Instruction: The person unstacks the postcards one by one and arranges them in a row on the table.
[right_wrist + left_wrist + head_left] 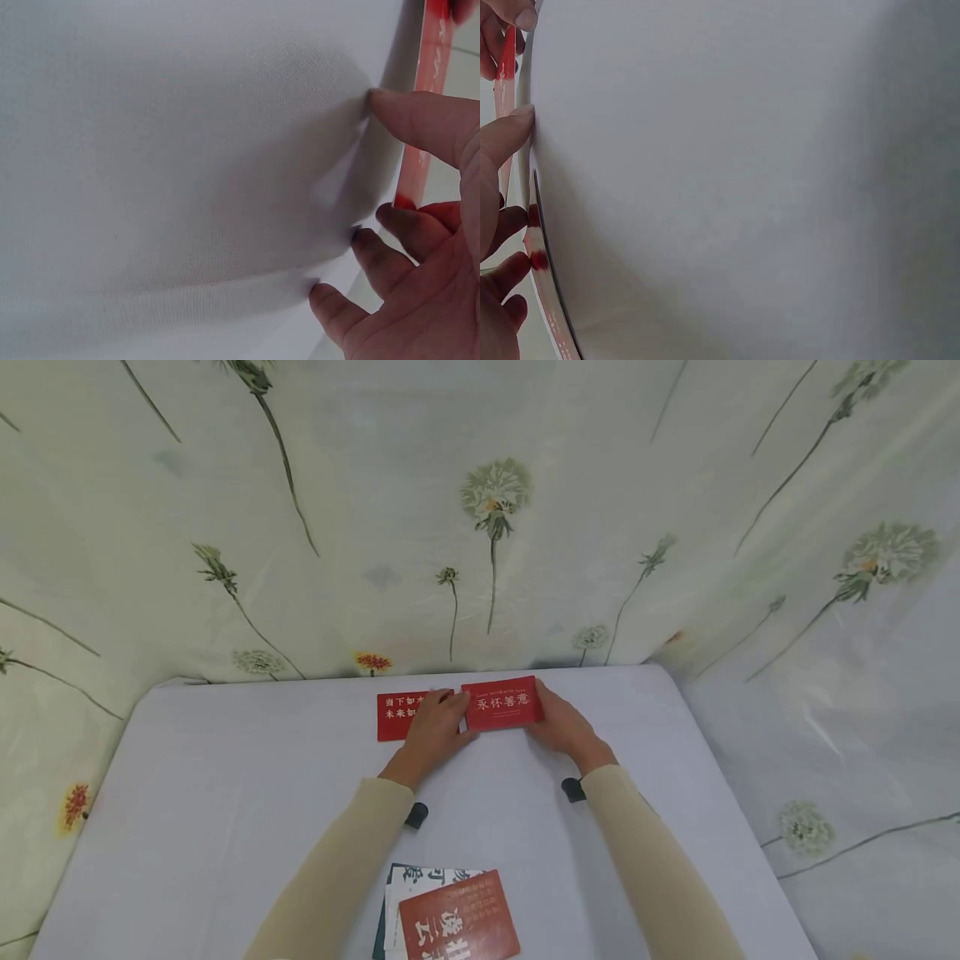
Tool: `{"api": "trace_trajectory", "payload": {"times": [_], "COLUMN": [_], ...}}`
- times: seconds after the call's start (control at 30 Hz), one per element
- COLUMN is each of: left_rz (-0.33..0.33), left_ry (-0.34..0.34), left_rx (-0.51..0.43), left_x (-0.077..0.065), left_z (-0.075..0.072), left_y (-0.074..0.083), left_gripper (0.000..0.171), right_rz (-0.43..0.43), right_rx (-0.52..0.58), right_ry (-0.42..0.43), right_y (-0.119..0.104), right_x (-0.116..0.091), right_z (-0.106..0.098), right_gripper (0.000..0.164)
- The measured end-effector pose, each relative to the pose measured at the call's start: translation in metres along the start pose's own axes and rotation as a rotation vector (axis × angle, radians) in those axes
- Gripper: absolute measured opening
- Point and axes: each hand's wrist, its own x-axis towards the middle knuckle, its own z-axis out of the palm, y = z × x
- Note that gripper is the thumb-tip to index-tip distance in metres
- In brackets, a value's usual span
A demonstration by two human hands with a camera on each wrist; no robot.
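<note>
Two red cards with white characters lie side by side near the table's far edge: a left red card (395,718) and a right red card (501,703), slightly tilted against the other. My left hand (433,727) lies across the left card's right part, hiding some of its characters, with fingertips at the right card's left edge. In the left wrist view its thumb (514,131) touches the tabletop. My right hand (562,725) touches the right card's right edge. In the right wrist view its thumb (420,124) and fingertips (330,304) rest on the white cloth beside the card.
Nearer to me lies a loose stack of cards, an orange-red card (461,914) over a white card (420,883) with dark characters. The white table (225,793) meets a curtain (375,510) printed with dandelions at its far edge. Dark wrist cameras (573,790) hang under both sleeves.
</note>
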Motion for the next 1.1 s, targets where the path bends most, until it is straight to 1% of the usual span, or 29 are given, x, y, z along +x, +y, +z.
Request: {"api": "trace_trajectory", "payload": {"times": [0.17, 0.33, 0.47, 0.6, 0.73, 0.9, 1.0, 1.1], "left_rz": [-0.017, -0.034, -0.034, -0.032, -0.026, -0.004, 0.009, 0.021], "left_ry": [-0.011, -0.028, -0.019, 0.001, 0.011, 0.003, -0.005, -0.004], "left_rx": [0.038, 0.059, 0.061, 0.073, 0.074, 0.075, 0.070, 0.044], "left_x": [0.001, 0.001, 0.000, 0.001, 0.002, 0.002, 0.000, -0.004], "left_z": [0.002, 0.002, 0.003, 0.004, 0.006, 0.009, 0.011, 0.009], "left_y": [0.000, 0.001, 0.002, 0.001, 0.001, 0.002, 0.004, 0.007], "left_gripper": [0.086, 0.081, 0.077, 0.075, 0.074, 0.078, 0.082, 0.085], "right_rz": [0.004, 0.010, 0.036, 0.041, 0.048, 0.069, 0.070, 0.052], "right_rx": [0.005, 0.022, 0.025, 0.025, 0.040, 0.050, 0.056, 0.057], "right_ry": [-0.001, 0.012, 0.013, 0.018, 0.023, 0.014, 0.017, 0.034], "right_y": [0.000, 0.001, 0.001, 0.000, 0.001, 0.005, 0.007, 0.008], "right_x": [0.001, 0.000, -0.001, -0.001, 0.000, -0.001, -0.005, -0.012], "right_z": [0.002, 0.004, 0.006, 0.006, 0.008, 0.011, 0.012, 0.011], "right_gripper": [0.092, 0.091, 0.092, 0.092, 0.092, 0.092, 0.091, 0.089]}}
